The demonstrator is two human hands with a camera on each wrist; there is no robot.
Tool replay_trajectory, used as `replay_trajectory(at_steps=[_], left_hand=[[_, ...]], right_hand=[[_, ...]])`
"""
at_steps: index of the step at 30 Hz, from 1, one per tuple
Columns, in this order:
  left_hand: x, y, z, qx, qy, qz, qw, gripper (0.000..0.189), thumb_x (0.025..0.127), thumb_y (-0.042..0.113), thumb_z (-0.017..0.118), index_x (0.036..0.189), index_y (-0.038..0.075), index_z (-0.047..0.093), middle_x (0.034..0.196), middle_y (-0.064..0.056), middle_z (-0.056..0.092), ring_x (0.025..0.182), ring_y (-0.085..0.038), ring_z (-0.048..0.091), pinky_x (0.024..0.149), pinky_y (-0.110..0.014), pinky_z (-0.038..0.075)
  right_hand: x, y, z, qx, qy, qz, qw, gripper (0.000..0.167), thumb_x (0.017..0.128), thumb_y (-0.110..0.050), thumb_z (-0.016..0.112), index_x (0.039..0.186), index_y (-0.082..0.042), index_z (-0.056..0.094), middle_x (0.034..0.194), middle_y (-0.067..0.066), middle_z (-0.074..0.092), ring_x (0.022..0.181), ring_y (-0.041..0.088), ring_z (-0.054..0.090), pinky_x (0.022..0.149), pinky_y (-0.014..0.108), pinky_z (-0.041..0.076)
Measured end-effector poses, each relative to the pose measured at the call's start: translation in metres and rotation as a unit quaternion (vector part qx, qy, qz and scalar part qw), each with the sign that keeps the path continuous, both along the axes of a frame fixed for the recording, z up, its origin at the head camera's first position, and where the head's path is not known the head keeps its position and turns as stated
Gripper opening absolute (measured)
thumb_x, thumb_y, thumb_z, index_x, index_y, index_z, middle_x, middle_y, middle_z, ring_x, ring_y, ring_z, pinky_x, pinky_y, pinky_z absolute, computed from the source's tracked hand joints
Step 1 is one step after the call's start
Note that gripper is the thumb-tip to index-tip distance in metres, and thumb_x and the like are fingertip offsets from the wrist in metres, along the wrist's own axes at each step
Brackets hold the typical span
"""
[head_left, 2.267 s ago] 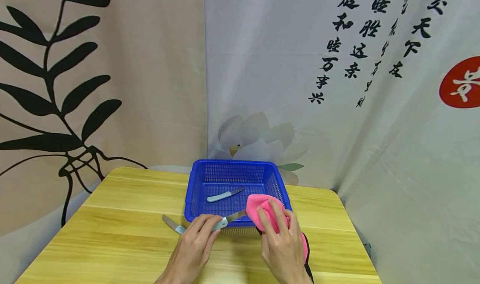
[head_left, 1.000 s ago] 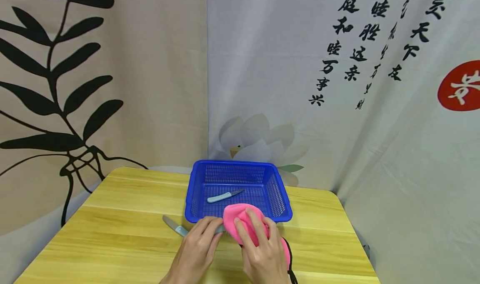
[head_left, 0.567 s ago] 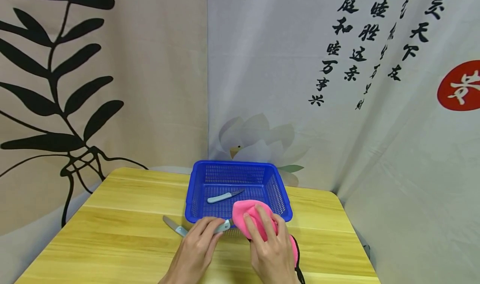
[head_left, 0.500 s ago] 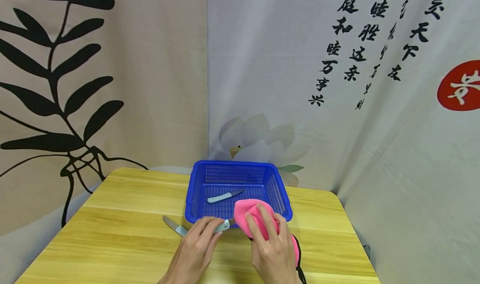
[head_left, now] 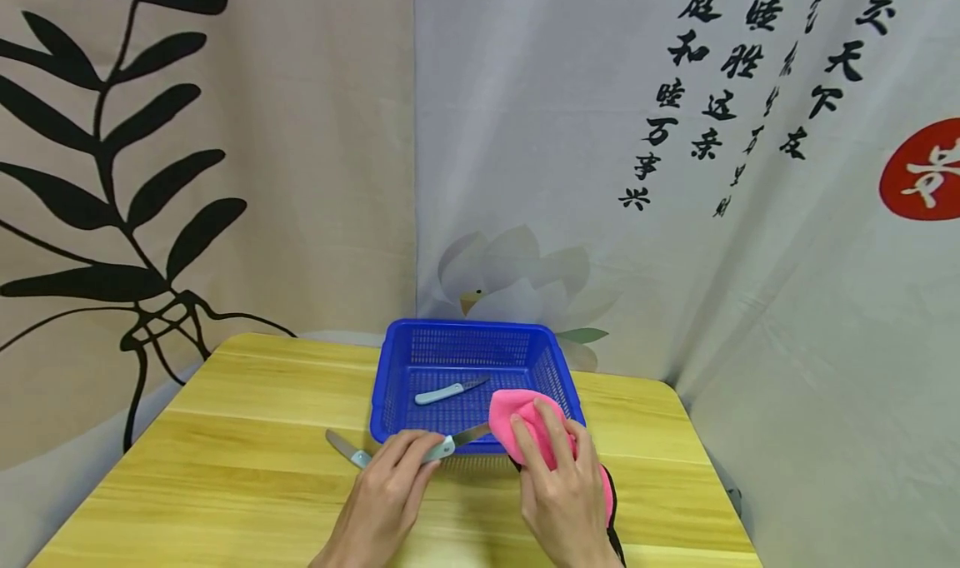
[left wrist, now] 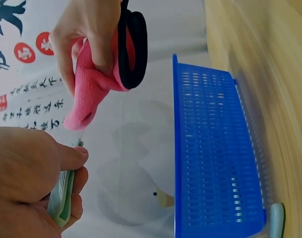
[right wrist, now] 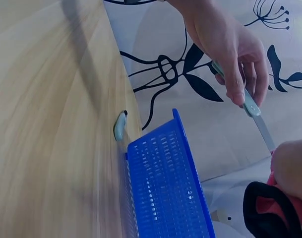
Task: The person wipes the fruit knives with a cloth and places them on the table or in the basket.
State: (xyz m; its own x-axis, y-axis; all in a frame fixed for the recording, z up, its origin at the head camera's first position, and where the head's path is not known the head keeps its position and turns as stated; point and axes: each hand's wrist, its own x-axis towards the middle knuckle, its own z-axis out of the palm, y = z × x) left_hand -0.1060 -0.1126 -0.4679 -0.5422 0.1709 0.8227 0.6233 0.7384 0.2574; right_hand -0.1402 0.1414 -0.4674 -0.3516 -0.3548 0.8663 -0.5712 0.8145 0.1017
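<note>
Curtain [head_left: 525,135], upper right of the head view: black characters [head_left: 661,130] 庭和睦万事兴, 睦胜远亲, 交天下友; red disc [head_left: 926,170], right edge: white 贵.

Indoors, room type unclear, printed cloth hangings [head_left: 525,135], wood-grain table [head_left: 225,468]

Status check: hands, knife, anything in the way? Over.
Left hand gripping knife. Right hand holding pink cloth at end of blade. Nothing seen blocking; blue basket close by.

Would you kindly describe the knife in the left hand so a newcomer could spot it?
Find the blue basket on the wooden table. By its near edge, the left hand grips a knife, its blade reaching the pink cloth. The basket knife and table knife lie loose; only this one is held.
</note>
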Motion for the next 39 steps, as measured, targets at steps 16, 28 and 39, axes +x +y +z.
replay_trajectory(at_steps=[16,28,39], left_hand=[[-0.005,-0.004,-0.003,0.01,0.019,0.026,0.9994,0.049,0.122,0.036,0.04,0.123,0.007,0.08,0.115,-0.006,0.079,0.102,-0.02,0.078,0.09,-0.029,0.066],[-0.007,0.001,-0.003,0.005,0.024,0.012,0.9996,0.051,0.122,0.035,0.039,0.123,0.006,0.081,0.114,-0.005,0.08,0.102,-0.019,0.078,0.09,-0.029,0.067],[-0.004,0.003,-0.002,-0.002,0.03,0.007,0.9995,0.049,0.122,0.034,0.041,0.121,0.006,0.081,0.114,-0.005,0.079,0.101,-0.019,0.077,0.091,-0.029,0.065]], right_hand=[[-0.009,0.002,0.005,-0.031,0.047,0.033,0.9978,0.043,0.098,-0.008,0.052,0.129,-0.004,0.081,0.14,0.029,0.073,0.112,0.047,0.067,0.09,0.051,0.049],[-0.001,-0.031,-0.001,0.003,0.117,0.081,0.9899,0.042,0.099,-0.009,0.05,0.123,-0.009,0.084,0.131,0.025,0.078,0.097,0.045,0.068,0.086,0.049,0.057],[-0.001,-0.034,-0.008,0.007,0.099,0.057,0.9935,0.044,0.099,-0.009,0.049,0.125,-0.013,0.084,0.135,0.02,0.077,0.101,0.044,0.066,0.084,0.051,0.06]])
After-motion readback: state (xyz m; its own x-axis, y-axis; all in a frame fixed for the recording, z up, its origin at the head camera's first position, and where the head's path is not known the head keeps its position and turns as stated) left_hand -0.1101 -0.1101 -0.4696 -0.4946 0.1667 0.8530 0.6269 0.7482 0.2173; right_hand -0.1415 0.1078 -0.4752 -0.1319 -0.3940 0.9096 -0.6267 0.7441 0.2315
